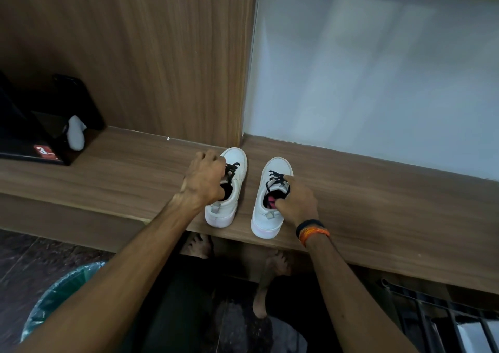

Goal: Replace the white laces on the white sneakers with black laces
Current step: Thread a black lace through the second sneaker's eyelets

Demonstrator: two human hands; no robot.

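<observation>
My left hand (205, 178) grips the left sneaker (229, 190) at its collar — black laces (232, 167) in. R hand (295, 202) pinches the right sneaker (271, 198) likewise. Both on the shelf (378, 190), toes pointing away, hands apart — one each.

Two smooth, matt white leather-look sneakers (271, 204) with black cloth laces (275, 177) stand on a matt wood-grain laminate shelf (378, 190) below a glossy pale wall panel (378, 82).
</observation>
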